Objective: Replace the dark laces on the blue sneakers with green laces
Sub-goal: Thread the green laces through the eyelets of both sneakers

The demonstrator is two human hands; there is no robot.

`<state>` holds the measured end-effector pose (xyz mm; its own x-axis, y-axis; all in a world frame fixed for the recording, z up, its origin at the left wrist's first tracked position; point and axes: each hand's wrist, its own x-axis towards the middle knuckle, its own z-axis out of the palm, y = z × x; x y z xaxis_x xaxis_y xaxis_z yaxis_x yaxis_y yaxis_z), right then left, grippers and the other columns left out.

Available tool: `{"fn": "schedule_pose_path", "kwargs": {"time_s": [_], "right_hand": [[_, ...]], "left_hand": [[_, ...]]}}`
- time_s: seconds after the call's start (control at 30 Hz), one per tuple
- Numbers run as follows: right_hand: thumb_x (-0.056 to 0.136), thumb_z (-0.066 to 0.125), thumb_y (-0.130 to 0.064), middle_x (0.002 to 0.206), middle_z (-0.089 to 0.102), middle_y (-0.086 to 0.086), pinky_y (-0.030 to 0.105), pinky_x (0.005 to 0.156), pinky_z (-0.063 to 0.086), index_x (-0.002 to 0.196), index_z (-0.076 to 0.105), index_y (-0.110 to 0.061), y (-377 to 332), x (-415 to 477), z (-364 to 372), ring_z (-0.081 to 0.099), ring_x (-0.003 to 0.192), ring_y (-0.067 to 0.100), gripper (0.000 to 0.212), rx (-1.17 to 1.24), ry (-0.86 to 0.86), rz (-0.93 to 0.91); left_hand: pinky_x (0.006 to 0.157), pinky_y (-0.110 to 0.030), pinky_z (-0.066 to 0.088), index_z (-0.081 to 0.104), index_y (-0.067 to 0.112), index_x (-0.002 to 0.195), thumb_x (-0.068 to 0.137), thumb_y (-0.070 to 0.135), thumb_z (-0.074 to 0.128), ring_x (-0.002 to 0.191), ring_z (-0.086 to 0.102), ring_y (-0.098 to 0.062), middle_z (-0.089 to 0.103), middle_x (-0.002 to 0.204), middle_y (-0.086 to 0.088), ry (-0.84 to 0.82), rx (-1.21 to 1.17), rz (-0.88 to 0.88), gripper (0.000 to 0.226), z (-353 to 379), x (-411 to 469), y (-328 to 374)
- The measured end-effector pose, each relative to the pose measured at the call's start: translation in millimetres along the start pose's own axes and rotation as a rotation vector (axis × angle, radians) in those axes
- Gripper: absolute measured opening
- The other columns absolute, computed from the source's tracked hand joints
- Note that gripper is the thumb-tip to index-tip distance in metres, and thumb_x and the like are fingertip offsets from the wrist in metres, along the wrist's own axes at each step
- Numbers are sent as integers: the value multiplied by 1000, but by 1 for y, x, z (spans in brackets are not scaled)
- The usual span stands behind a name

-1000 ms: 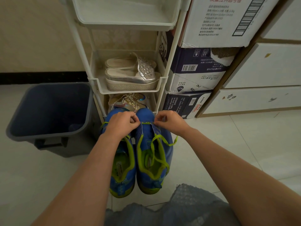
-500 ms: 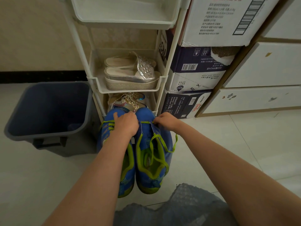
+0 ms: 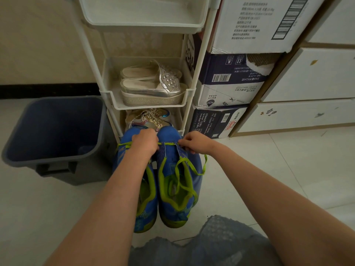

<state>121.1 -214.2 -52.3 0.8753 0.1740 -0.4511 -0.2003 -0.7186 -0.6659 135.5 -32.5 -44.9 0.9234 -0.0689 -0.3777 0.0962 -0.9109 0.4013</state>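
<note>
Grey bin [image 3: 53, 131] far left. Blue sneakers [image 3: 169, 134] sit side by side on the floor, toes at the white rack [image 3: 149, 107]. I see the left hand [image 3: 145, 142] curled around the green lace [image 3: 170, 143]. The lace is taut across to the right hand [image 3: 194, 142], whose fingers pinch it at the right sneaker's edge.

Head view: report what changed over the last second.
The right hand drew in slightly toward the left hand. The left hand shifted from pinching at the gap between the shoes to lying knuckles-up over the left sneaker. Both keep hold of the green lace, taut across the right sneaker. The sneakers, bin and rack stayed put.
</note>
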Motion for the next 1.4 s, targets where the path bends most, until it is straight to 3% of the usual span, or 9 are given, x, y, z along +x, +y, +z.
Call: {"fn": "schedule_pose_path", "kwargs": {"time_s": [0.13, 0.23, 0.4, 0.57, 0.7, 0.87, 1.17, 1.3, 1.4], "right_hand": [[97, 52, -21, 66, 55, 12, 11, 46, 39, 77, 59, 0, 1, 0, -1, 46, 50, 12, 30, 71, -30, 2], [95, 54, -16, 68, 55, 13, 10, 46, 39, 82, 62, 3, 1, -2, -1, 46, 53, 12, 24, 103, -33, 0], [93, 56, -9, 65, 54, 10, 14, 43, 39, 90, 64, 3, 3, -3, -3, 48, 55, 15, 15, 207, 18, 25], [93, 60, -16, 58, 51, 10, 15, 39, 35, 69, 59, 0, 3, -2, -4, 44, 45, 11, 28, 239, -29, 98], [92, 61, -18, 51, 46, 6, 15, 38, 35, 61, 54, -4, 2, -3, -5, 40, 39, 10, 34, 251, -17, 112], [91, 63, -22, 55, 47, 10, 17, 40, 39, 63, 54, -3, 1, -2, -5, 43, 45, 15, 35, 170, -16, 68], [95, 56, -21, 65, 55, 10, 21, 47, 47, 71, 59, -5, 6, -6, -11, 50, 49, 14, 29, 192, -46, 41], [97, 54, -22, 65, 55, 14, 20, 46, 47, 78, 58, 0, 5, -6, -10, 52, 46, 15, 30, 189, -42, 38], [97, 53, -24, 57, 53, 9, 20, 46, 45, 68, 55, -3, 0, -8, -13, 49, 40, 11, 37, 169, -41, 22]], "left_hand": [[91, -42, 48, 76, 11, 81, 89, 25, 63, 92, 64, -23, 73, 88, -7, -22, -95, 58, 21, -5, -2, -6], [92, -41, 48, 74, 13, 76, 90, 21, 62, 90, 65, -19, 73, 82, -2, 20, -100, 75, 20, -4, -4, -8], [85, -42, 48, 70, 2, 89, 95, 18, 48, 89, 61, -29, 70, 97, -10, 12, -36, 60, 28, -4, -6, -4], [76, -35, 44, 71, 0, 87, 93, 19, 46, 79, 59, -27, 65, 73, -4, -28, -71, 74, 32, -7, -9, -1], [79, -37, 46, 71, -2, 85, 92, 17, 48, 87, 62, -28, 72, 88, -9, -36, -133, 53, 31, -7, -10, -2], [78, -28, 36, 51, -1, 112, 98, 18, 43, 86, 52, -14, 72, 84, -6, -10, -279, 47, 24, -8, -12, -1], [56, -26, 34, 40, -4, 122, 98, 20, 39, 67, 51, -10, 66, 66, -1, -9, -408, -7, 34, -8, -9, -2], [63, -29, 36, 49, 3, 112, 98, 26, 43, 70, 52, -12, 66, 69, 2, -26, -370, 35, 26, -10, -9, -4], [81, -29, 41, 56, 12, 106, 92, 26, 60, 86, 60, -13, 68, 75, -1, -23, -358, 77, 20, -11, -15, -6]]}}
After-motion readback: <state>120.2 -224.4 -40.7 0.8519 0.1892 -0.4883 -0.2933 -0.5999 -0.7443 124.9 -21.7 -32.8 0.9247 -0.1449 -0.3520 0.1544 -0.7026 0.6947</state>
